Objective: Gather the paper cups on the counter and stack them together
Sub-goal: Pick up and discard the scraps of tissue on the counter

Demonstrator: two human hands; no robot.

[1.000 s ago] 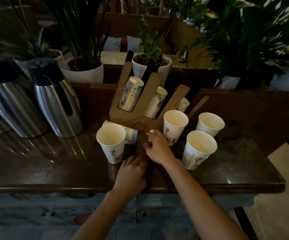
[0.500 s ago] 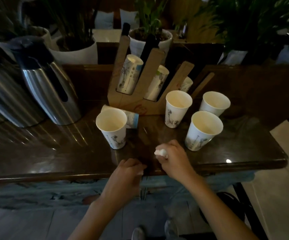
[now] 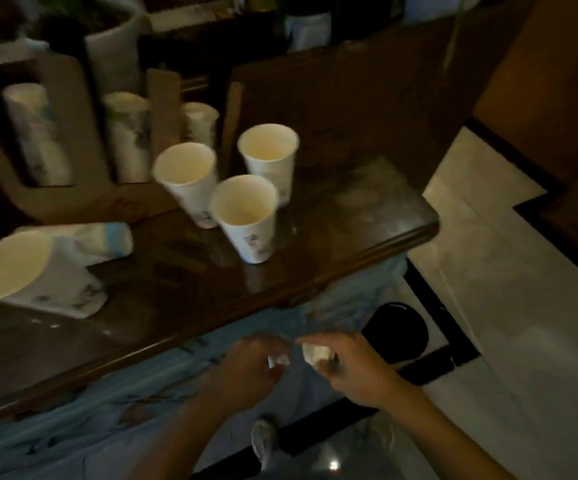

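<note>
We are holding both hands below the counter [image 3: 332, 258] edge, off the cups: our right hand [image 3: 353, 367] is pinching a crumpled white wad [image 3: 315, 353], our left hand [image 3: 246, 368] is closing on a smaller scrap [image 3: 277, 360]. Three upright cups [image 3: 246, 220] are clustering up and ahead, nearer our right hand. A fourth cup [image 3: 38, 271] is standing far left, a tipped cup [image 3: 104, 239] lying crosswise behind it. The rack [image 3: 73, 133] behind is holding more (blurred). Nothing is blocking our reach, though both hands are occupied.

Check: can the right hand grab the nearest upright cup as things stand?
Probably not yet: the right hand is shut on a white wad, below the counter edge. The path to the cup looks clear.
</note>
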